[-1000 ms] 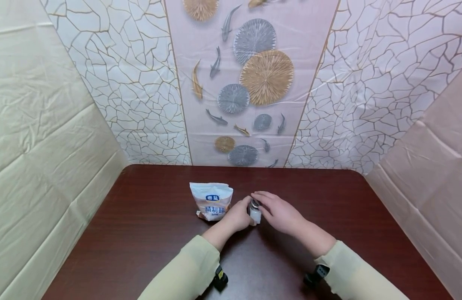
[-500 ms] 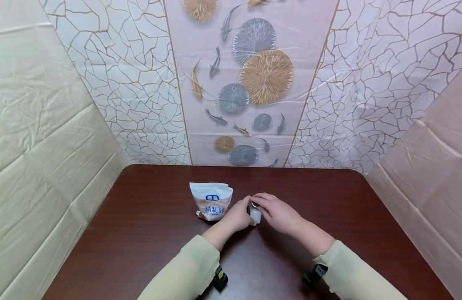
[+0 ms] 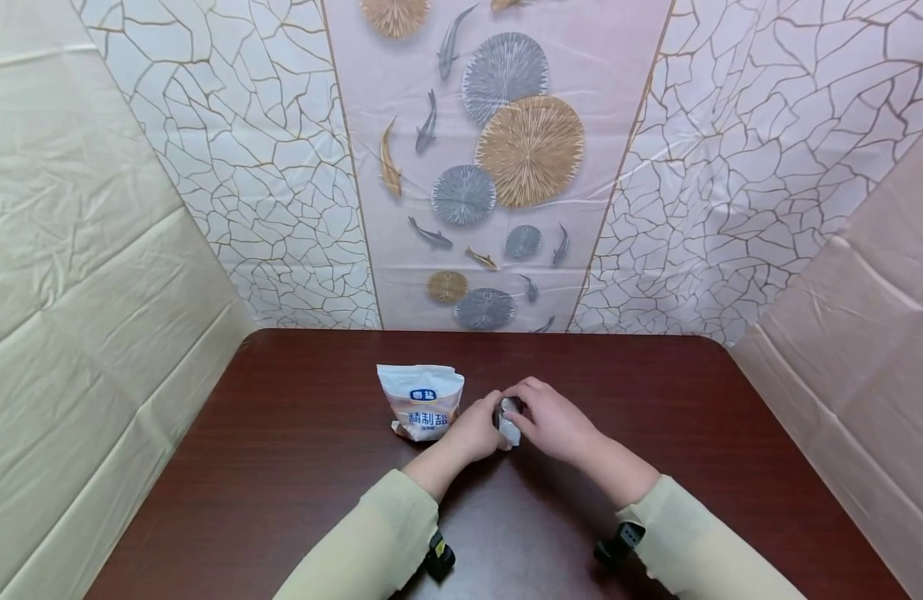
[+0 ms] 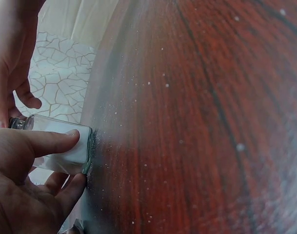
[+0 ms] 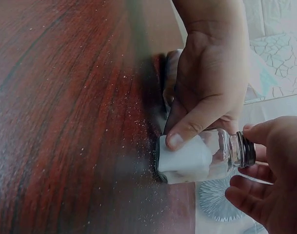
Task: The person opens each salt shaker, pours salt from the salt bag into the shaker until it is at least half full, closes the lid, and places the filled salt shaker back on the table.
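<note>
A small square glass shaker (image 3: pixel 510 430) stands upright on the table, partly filled with white grains that look like salt. My left hand (image 3: pixel 473 430) grips its body; in the right wrist view the thumb lies across the glass. The dark cap (image 5: pixel 247 150) sits at the shaker's neck. My right hand (image 3: pixel 557 421) pinches that cap between thumb and fingers, which hide much of it in the head view. Just left of the left hand stands a white and pinkish bag of salt (image 3: pixel 421 402) with blue lettering.
Tiny white grains are scattered on the dark red-brown table (image 3: pixel 296 467), as both wrist views show. A patterned cloth backdrop (image 3: pixel 296 208) hangs behind the table, with plain cloth at both sides.
My right hand's fingers have shifted about the top of the shaker, and its wrist has moved slightly left. The left hand and the bag stay in place.
</note>
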{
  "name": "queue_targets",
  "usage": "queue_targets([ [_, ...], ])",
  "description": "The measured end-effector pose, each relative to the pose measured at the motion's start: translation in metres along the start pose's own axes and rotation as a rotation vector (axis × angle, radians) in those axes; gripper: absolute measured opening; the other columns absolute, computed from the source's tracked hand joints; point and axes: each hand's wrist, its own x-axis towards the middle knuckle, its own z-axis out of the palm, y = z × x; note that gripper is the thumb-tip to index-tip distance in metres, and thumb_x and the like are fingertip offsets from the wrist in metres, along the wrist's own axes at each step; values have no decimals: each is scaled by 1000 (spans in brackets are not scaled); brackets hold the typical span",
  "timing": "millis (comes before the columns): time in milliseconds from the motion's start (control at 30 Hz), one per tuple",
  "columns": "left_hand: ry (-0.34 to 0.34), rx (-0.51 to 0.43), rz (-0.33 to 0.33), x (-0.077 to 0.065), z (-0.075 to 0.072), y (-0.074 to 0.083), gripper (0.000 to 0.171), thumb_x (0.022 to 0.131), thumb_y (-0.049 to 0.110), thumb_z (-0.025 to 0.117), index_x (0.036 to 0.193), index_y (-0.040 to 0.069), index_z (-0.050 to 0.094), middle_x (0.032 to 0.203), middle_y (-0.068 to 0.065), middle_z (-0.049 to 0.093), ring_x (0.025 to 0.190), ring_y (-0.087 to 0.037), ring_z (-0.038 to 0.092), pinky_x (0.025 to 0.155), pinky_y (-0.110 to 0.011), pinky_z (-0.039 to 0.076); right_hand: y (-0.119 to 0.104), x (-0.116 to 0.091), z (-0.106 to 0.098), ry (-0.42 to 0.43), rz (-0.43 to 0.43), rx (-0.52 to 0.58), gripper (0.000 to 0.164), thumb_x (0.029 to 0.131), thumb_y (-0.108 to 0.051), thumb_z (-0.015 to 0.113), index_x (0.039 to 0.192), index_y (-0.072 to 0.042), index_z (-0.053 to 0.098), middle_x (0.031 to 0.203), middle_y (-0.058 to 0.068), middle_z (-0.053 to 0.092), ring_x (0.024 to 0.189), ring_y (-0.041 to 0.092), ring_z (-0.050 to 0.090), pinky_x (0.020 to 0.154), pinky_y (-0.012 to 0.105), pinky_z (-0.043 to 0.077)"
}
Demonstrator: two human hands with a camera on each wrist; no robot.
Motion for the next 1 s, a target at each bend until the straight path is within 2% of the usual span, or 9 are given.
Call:
queue_targets([
  [100,1,-12,10,0,-1,0,53,70,11,87,112,17,55,108,-2,65,98,-19,59,85,-38,49,-2,1,0,7,40,2,24,93,-23,70,110,-5,65,105,4,60,93,17,58,79,35,50],
  [367,-12,-24,-12,-1,-1,0,51,73,12,86,112,19,55,110,-2,63,100,-18,58,86,-39,49,-8,6,0,-2,143,-24,25,91,-31,73,97,-9,63,90,1,55,74,14,50,66,31,45],
  [733,-2,-23,9,-1,-1,0,50,71,11,86,110,18,55,107,-3,64,96,-18,58,84,-38,49,-12,10,1,-30,281,-37,37,90,-43,72,86,-12,53,80,3,47,60,16,46,54,30,40],
  [867,0,-26,21,-2,-2,0,50,70,10,87,108,17,55,105,-3,64,94,-17,58,82,-37,49,-8,8,4,-30,296,-26,38,90,-48,69,93,-12,57,86,3,52,65,16,49,57,31,43],
  [1000,-6,-17,7,-1,-1,0,54,72,12,86,115,17,55,111,-5,64,100,-19,58,86,-39,49,-6,4,5,-35,293,2,50,93,-54,62,117,-9,62,108,6,60,84,16,57,72,37,50],
])
